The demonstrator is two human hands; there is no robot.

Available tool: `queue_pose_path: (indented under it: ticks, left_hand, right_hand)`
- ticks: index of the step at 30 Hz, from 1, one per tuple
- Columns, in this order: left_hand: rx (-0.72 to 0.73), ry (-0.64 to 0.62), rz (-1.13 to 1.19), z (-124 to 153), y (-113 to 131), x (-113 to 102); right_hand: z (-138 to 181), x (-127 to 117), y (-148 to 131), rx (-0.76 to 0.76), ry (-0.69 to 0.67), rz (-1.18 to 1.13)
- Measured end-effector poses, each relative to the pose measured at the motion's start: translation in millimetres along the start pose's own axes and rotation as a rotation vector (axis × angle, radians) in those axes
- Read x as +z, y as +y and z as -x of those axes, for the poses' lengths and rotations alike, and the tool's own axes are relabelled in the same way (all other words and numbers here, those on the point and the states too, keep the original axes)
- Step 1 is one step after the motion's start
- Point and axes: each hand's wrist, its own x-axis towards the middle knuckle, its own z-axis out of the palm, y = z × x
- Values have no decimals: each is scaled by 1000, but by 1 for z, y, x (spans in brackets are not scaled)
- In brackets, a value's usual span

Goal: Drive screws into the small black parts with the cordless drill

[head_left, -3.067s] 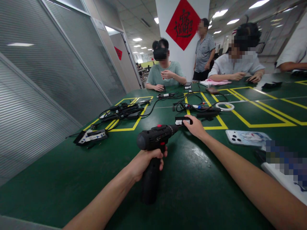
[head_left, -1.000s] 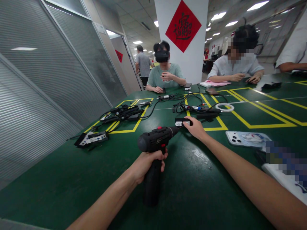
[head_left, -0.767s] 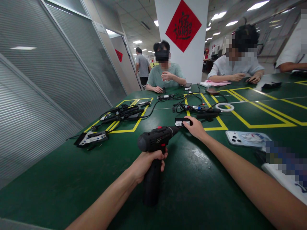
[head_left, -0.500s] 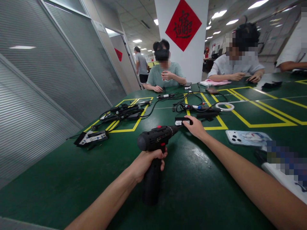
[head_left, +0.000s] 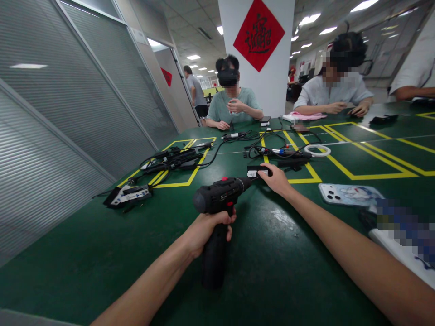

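Observation:
My left hand [head_left: 212, 231] is wrapped round the handle of a black cordless drill [head_left: 220, 194] with red buttons. The drill points away and to the right. Its tip meets, or nearly meets, a small black-and-white block [head_left: 253, 172]; I cannot tell whether they touch. My right hand [head_left: 274, 179] grips that block at its right end, thumb and fingers closed on it. The block's far side is hidden.
Tangled black cables [head_left: 173, 158] lie at the left, with an opened black-and-white casing [head_left: 127, 196] nearer. More cables and a white ring [head_left: 317, 150] lie at the right. A phone [head_left: 350, 194] rests by my right forearm. Two people sit across the green table [head_left: 163, 253].
Both hands, the drill and the block keep their places, apart from a very slight shift of the whole view. In the background a standing person has moved a little left.

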Motion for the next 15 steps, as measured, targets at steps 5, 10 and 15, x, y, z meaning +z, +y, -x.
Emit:
queue_pose_path:
  ticks: [5, 10, 15]
  left_hand:
    - [4, -5, -15, 0, -1, 0]
    - [3, -9, -12, -1, -1, 0]
    - [-5, 1, -10, -1, -1, -1]
  right_hand:
    - [0, 0, 0, -4, -14, -1]
    - [0, 0, 1, -7, -19, -6]
    - [-1, -1, 3, -6, -19, -13]
